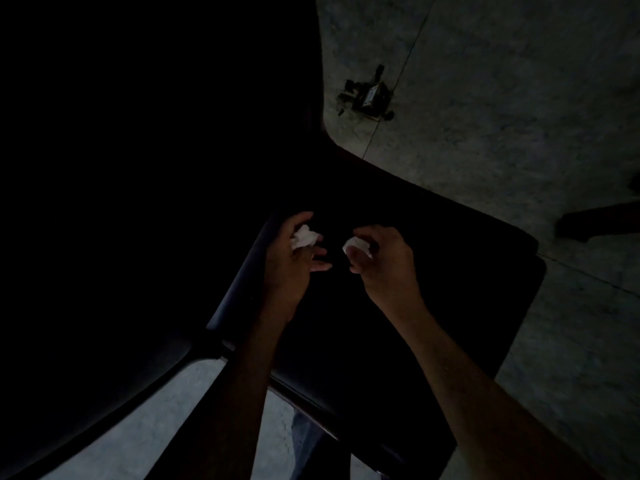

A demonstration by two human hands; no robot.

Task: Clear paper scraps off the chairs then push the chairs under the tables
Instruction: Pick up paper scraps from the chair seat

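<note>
The scene is very dark. A black padded chair seat point(433, 271) fills the middle of the head view. Above it, my left hand point(294, 261) holds a crumpled white paper scrap point(304, 237) between thumb and fingers. My right hand point(384, 258) grips a second white paper scrap point(356, 245) in curled fingers. The two hands are a short gap apart over the seat's left part. No other scraps show on the seat, though the darkness hides much of it.
A large black surface point(138, 168), probably a table top, covers the left and upper left. Grey speckled floor point(519, 98) lies to the right, with a small dark fitting point(370, 97) on it. Another dark furniture piece point(595, 220) sticks in at the right edge.
</note>
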